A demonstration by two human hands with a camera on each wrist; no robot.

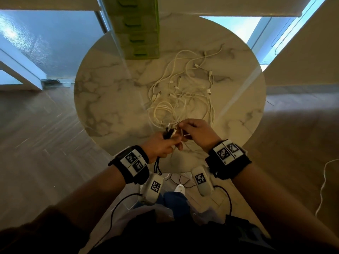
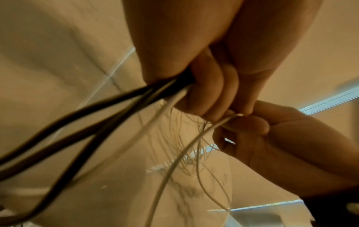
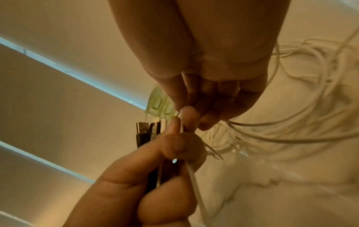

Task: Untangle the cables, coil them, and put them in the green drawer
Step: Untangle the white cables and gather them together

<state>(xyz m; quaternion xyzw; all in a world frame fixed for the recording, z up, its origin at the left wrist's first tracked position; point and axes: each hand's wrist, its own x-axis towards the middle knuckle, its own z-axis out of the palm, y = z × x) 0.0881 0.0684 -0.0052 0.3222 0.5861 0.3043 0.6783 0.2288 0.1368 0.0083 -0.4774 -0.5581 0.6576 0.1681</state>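
Gripping black cables (image 2: 93, 113) in my left hand (image 1: 161, 145) and pinching one white cable (image 2: 186, 147) with my right hand (image 1: 198, 132), I see the tangle (image 1: 183, 96) at twelve o'clock on the worktop (image 1: 110, 92), green drawer (image 1: 141, 30) beyond.

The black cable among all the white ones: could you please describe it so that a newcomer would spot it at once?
Start at the round marble table and come to its near edge, where both hands meet. The black cable runs through the left hand and hangs below it. It is the only dark one; the tangle of white cables is pale.
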